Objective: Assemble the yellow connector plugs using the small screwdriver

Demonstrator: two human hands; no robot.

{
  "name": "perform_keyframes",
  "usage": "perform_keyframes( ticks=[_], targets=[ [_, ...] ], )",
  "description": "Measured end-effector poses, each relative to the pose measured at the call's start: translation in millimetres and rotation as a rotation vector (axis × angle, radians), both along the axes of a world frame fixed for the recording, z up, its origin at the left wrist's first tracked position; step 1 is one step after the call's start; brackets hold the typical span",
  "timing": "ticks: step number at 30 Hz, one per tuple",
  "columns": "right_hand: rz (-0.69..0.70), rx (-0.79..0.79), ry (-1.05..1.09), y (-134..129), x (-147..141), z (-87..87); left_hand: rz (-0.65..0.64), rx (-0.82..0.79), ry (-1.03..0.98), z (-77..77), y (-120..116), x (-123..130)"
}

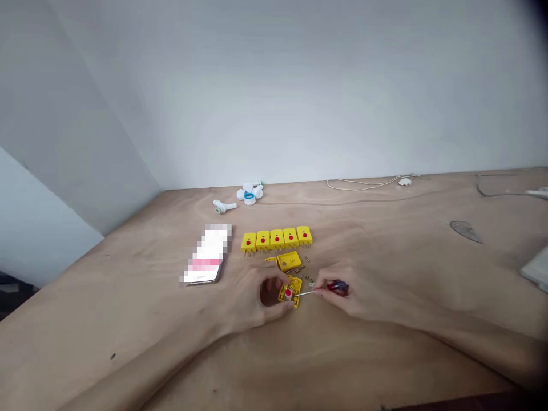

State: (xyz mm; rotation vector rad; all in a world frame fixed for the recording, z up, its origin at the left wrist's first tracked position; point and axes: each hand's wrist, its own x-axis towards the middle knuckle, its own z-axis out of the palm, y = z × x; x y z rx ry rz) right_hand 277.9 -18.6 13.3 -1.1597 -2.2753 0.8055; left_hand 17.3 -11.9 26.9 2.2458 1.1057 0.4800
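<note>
Left grip [244, 299] curled closed around a yellow plug [289, 292] with a red dot, while right grip [331, 294] pinched a red-handled screwdriver [338, 287], its tip touching the plug. Five yellow plugs [276, 240] lay in a row just beyond, on the wooden desk [406, 240].

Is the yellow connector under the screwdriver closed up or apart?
Apart, it seems: the left hand holds one yellow piece under the screwdriver in the right hand, and a separate yellow half lies just beyond it.
</note>
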Motion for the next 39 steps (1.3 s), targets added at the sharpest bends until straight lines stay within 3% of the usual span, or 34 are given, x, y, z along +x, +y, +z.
perform_keyframes(
  ticks=[8,16,22,39],
  targets=[
    [0.052,-0.100,0.090,-1,-3,-6.5,-0.013,-0.023,-0.001,-1.2,2,-3],
    [0.078,0.063,-0.116,-8,-5,0.0,-0.029,-0.010,-0.021,-4.4,4,-2],
    [0.083,0.111,-0.208,-8,-7,-10.3,-0.042,-0.021,-0.018,-4.3,5,-3],
    [0.065,0.251,-0.243,-11,-17,-0.4,-0.053,0.013,0.013,-0.3,2,-2]
  ],
)
